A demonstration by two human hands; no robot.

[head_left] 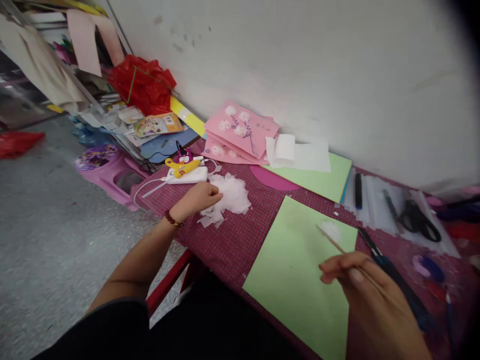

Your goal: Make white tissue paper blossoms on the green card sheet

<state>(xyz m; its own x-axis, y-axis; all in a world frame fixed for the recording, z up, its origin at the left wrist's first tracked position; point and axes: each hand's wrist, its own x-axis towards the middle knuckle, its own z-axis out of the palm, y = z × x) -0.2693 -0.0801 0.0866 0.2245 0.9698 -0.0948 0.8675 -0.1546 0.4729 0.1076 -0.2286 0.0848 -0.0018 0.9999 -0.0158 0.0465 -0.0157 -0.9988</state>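
My left hand (199,198) reaches out to a heap of white tissue pieces (232,196) on the red checked tablecloth, fingers curled in a pinch at the edge of the heap. My right hand (365,285) is closed round a thin wooden stick (332,240) whose tip rests by a small white tissue tuft (330,230) on a light green paper sheet (296,280) in front of me. A bead bracelet sits on my left wrist.
Pink cards with white tissue flowers (240,131) lie by the wall, beside white paper (296,152) and another green sheet (322,177). A yellow glue gun (182,167) rests on a white power bank. Black scissors (418,220) and pens lie at right. A pink stool (108,172) stands on the floor.
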